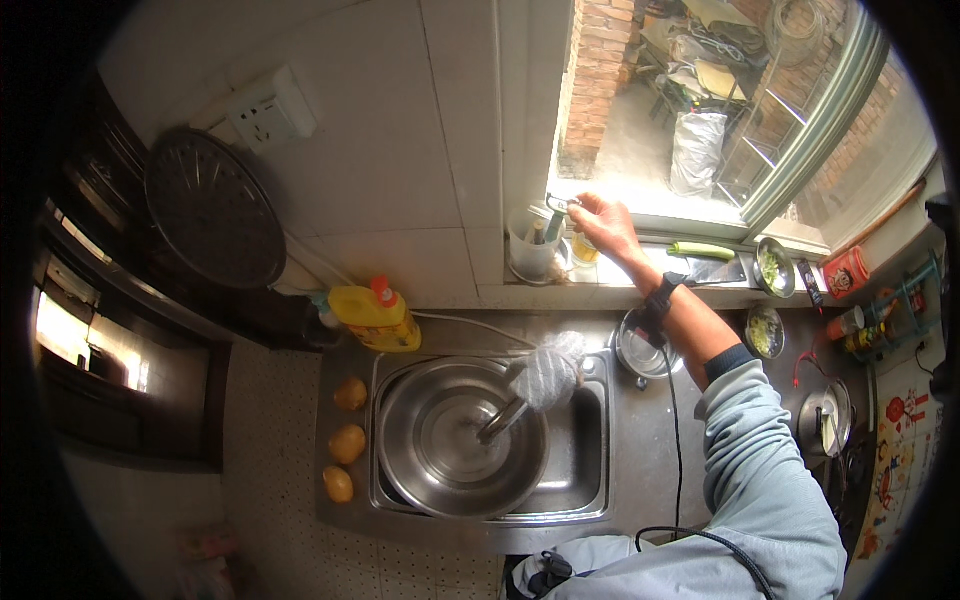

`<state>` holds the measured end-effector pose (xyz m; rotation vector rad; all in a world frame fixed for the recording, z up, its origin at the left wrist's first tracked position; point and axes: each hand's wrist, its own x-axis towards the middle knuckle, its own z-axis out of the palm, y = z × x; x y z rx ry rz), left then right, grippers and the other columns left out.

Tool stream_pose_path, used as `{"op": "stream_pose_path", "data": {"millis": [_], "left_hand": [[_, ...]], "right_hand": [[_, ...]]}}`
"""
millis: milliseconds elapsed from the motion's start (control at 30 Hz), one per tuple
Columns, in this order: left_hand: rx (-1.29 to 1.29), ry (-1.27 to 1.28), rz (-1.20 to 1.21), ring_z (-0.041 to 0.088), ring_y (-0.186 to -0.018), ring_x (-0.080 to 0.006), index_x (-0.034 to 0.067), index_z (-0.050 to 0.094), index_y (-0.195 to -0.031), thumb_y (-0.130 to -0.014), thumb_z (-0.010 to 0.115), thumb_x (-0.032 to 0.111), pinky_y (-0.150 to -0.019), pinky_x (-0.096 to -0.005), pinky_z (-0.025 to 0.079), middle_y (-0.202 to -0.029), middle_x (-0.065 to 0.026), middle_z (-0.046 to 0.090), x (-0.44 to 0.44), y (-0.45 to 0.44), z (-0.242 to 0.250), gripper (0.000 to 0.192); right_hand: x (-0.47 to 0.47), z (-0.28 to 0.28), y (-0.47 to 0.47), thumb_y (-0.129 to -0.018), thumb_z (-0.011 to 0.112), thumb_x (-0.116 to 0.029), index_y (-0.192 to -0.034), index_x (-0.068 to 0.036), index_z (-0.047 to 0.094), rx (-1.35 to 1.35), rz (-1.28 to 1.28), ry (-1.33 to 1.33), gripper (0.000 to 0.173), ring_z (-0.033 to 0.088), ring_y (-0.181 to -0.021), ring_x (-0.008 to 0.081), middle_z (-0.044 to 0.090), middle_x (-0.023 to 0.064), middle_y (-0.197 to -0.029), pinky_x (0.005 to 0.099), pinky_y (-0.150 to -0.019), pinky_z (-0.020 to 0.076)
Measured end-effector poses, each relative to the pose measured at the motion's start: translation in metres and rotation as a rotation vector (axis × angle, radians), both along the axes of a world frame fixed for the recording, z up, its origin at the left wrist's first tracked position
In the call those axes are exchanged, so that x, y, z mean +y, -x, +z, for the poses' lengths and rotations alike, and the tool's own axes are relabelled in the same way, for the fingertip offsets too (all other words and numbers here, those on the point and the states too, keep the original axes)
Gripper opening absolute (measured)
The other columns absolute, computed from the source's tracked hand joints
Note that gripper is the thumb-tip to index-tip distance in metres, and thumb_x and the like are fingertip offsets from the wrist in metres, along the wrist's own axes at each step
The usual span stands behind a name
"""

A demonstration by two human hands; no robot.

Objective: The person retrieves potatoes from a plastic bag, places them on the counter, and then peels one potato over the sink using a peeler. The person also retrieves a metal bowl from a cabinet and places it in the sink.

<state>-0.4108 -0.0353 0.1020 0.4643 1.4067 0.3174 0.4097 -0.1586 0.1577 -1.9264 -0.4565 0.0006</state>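
Note:
My right hand (604,223) reaches to the window sill and holds a peeler (559,204) by one end, above a translucent plastic cup (526,251) with utensils standing in it. A glass jar (584,249) with yellowish contents stands just under the hand. My left hand is out of view. Before me a large steel basin (420,472) rests in the sink (583,480), under a faucet (504,421) partly wrapped in grey cloth (547,371). Several potatoes lie left of the sink, among them an upper one (350,394) and a lower one (338,484).
A yellow detergent bottle (379,322) stands behind the sink. On the sill are a cleaver (716,270), a green vegetable (701,250) and a bowl of cut greens (775,267). A glass-lidded pot (643,352) and another bowl (765,331) sit on the counter. A black cable (677,442) crosses it.

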Motion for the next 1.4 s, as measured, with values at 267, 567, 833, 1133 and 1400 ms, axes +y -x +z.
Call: {"op": "stream_pose_path", "data": {"millis": [267, 567, 833, 1133, 1400], "left_hand": [[0.0, 0.022, 0.038, 0.071, -0.106, -0.0269, 0.012, 0.051, -0.151, -0.11, 0.068, 0.05, -0.091, -0.045, 0.058, -0.126, -0.0116, 0.072, 0.001, 0.003, -0.012, 0.058], [-0.004, 0.054, 0.08, 0.071, -0.105, -0.0276, 0.013, 0.056, -0.146, -0.11, 0.068, 0.051, -0.088, -0.046, 0.059, -0.123, -0.0112, 0.074, -0.001, 0.009, -0.024, 0.054], [-0.01, 0.081, 0.118, 0.072, -0.103, -0.0283, 0.014, 0.061, -0.141, -0.11, 0.067, 0.053, -0.086, -0.0469, 0.059, -0.121, -0.0109, 0.075, -0.005, 0.015, -0.035, 0.05], [-0.013, 0.103, 0.156, 0.073, -0.101, -0.029, 0.015, 0.066, -0.137, -0.109, 0.067, 0.054, -0.083, -0.0479, 0.06, -0.118, -0.0105, 0.077, -0.009, 0.021, -0.046, 0.048], [-0.026, 0.127, 0.207, 0.074, -0.099, -0.0297, 0.016, 0.07, -0.132, -0.109, 0.066, 0.056, -0.08, -0.0488, 0.061, -0.116, -0.0102, 0.078, -0.016, 0.036, -0.057, 0.046]], "right_hand": [[0.002, 0.02, 0.003, -0.104, 0.07, -0.028, -0.125, -0.009, 0.085, -0.11, 0.174, 0.381, 0.032, 0.081, -0.114, 0.026, 0.086, 0.0141, -0.117, 0.0384, -0.099, 0.0622], [0.025, 0.022, -0.004, -0.094, 0.078, -0.018, -0.106, -0.016, 0.087, -0.651, 0.165, 0.849, 0.015, 0.078, -0.099, 0.0336, 0.079, 0.0106, -0.104, 0.0467, -0.087, 0.0645], [0.04, 0.024, 0.002, -0.09, 0.077, -0.011, -0.105, -0.016, 0.084, -0.743, 0.149, 0.87, 0.017, 0.078, -0.097, 0.0333, 0.074, 0.0096, -0.1, 0.0464, -0.082, 0.0663], [0.049, 0.014, -0.024, -0.091, 0.078, -0.012, -0.103, -0.013, 0.08, -0.835, 0.214, 0.87, 0.012, 0.076, -0.105, 0.0322, 0.07, 0.0089, -0.11, 0.0471, -0.086, 0.066], [0.044, 0.027, -0.021, -0.092, 0.081, -0.016, -0.099, -0.013, 0.078, -0.878, 0.091, 0.596, 0.008, 0.077, -0.088, 0.0336, 0.076, 0.008, -0.102, 0.044, -0.075, 0.0645]]}}
